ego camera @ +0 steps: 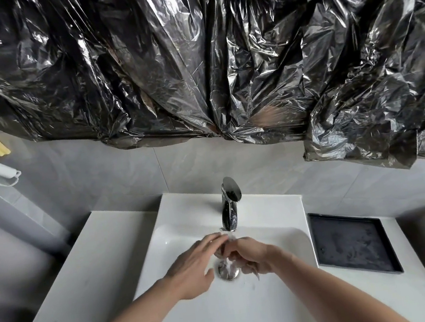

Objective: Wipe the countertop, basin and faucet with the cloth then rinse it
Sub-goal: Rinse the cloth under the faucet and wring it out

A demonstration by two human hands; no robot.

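Both hands are in the basin (178,235), under the faucet (230,204). Water runs from the spout onto them and falls toward the drain (227,268) directly below.

Left hand (192,264): palm down, fingers (211,240) straight and pressed together, tips reaching into the stream. It lies over the front of the right hand, probably to rub or press whatever is held there under the water.

Right hand (251,257): curled, fingers folded inward as if bunching something small. A few pale wet ends hang below the knuckles, near the drain.

Cloth: cannot make it out clearly. If present, it is wadded inside the right hand and mostly hidden by both hands and the water blur. As a wad it has no readable long axis or facing; the hanging ends point down toward the drain.

Faucet: dark chrome, stands at the back rim of the basin, spout pointing toward the wearer, long axis running back to front and tilted. That puts the stream over the drain, which is why the hands meet there.

Desk (105,256): white, looks bare on the left. A black tray (352,243) sits on the right, beside the basin.

Judgement: rinse stage, wiping likely done.

Black plastic sheet (194,68) covers the wall above.
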